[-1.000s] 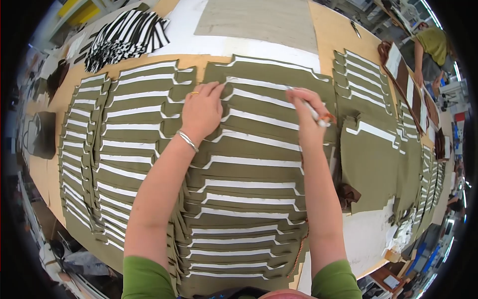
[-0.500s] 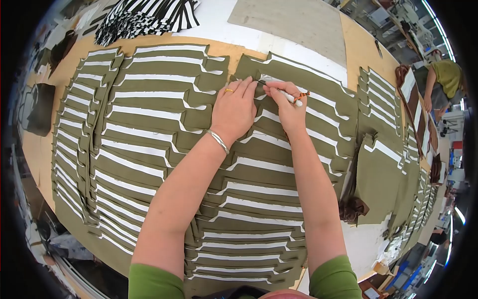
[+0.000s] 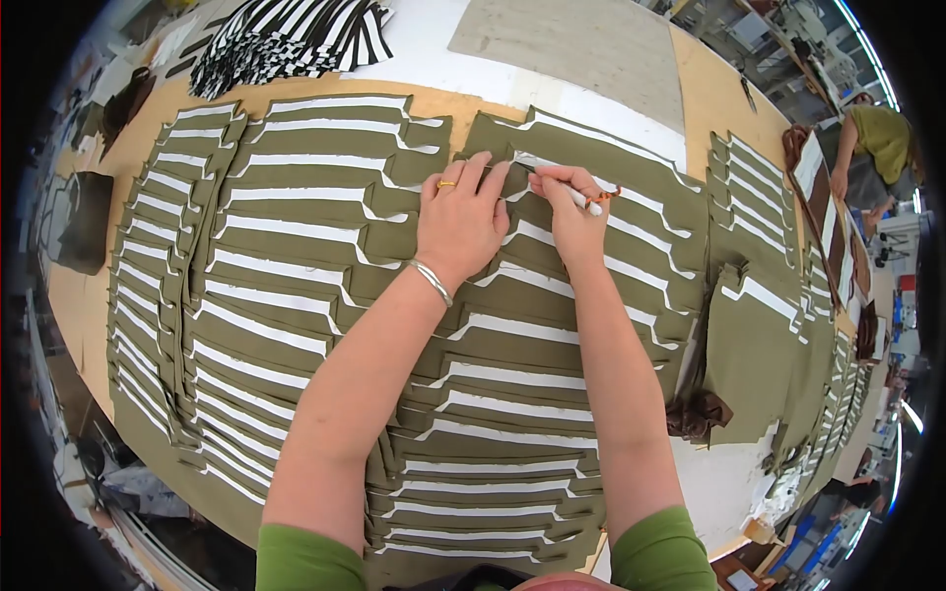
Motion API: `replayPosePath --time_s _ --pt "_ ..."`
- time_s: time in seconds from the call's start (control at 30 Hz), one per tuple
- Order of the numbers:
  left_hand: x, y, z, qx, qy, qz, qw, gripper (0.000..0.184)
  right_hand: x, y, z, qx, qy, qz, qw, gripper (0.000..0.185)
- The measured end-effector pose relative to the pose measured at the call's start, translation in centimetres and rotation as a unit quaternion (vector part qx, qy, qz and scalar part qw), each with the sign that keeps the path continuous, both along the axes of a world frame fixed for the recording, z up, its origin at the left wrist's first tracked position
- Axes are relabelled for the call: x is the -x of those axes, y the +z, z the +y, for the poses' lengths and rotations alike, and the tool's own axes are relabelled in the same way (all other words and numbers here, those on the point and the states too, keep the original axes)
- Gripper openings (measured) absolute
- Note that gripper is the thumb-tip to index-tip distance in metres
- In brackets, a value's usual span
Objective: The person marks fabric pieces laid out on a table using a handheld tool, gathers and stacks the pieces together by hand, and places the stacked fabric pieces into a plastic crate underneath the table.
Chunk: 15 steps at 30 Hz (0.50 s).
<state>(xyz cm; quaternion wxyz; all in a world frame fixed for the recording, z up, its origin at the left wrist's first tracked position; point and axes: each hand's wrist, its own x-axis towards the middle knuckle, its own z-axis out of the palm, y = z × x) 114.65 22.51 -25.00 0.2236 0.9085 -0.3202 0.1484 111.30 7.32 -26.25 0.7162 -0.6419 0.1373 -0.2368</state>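
Olive-green fabric pieces with white strips [image 3: 522,325] lie overlapped in rows before me. My left hand [image 3: 461,222] rests flat on the middle stack near its upper left corner, fingers stretched out and holding nothing. Close beside it, my right hand [image 3: 576,212] is closed around a white pen-like tool [image 3: 587,203] with a thin dark tip. Something orange and brown is wound about its back end. The tip points up and left at the fabric beside my left fingertips; whether it touches the cloth I cannot tell.
More rows of olive pieces [image 3: 286,231] lie to the left, others [image 3: 754,345] to the right. Black and white strips [image 3: 296,44] are heaped at the far left. A grey sheet [image 3: 572,49] covers the table's far side. At right another person [image 3: 877,148] bends over brown pieces.
My left hand has shifted very slightly left, and its fingertips have drawn back a little from the tool's tip. The right hand still holds the tool in nearly the same place.
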Motion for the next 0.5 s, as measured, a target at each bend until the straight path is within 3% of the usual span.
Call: replayPosePath --time_s 0.07,0.17,0.27,0.3,0.43,0.5 --pt "-0.2 0.8 0.4 -0.008 -0.003 0.022 1.000 0.042 0.1 -0.2 -0.1 0.009 -0.008 0.010 1.000 0.008" --pt "-2.0 2.1 0.5 0.151 0.099 0.261 0.948 0.038 0.0 -0.4 0.3 0.021 -0.027 0.008 0.999 0.007" --pt "-1.7 1.7 0.8 0.016 -0.024 -0.013 0.999 0.034 -0.1 -0.6 0.5 0.045 -0.036 -0.008 0.998 0.006" --pt "-1.1 1.2 0.7 -0.034 -0.043 -0.009 0.998 0.032 0.0 -0.7 0.4 0.064 -0.034 -0.016 0.997 0.006" --pt "-0.9 0.4 0.8 -0.038 -0.043 -0.025 0.998 0.034 0.2 -0.7 0.2 0.063 -0.020 -0.045 0.997 0.007" --pt "-0.9 0.5 0.7 -0.044 -0.041 -0.017 0.998 0.036 0.3 -0.4 0.2 0.179 0.003 -0.035 0.983 0.008"
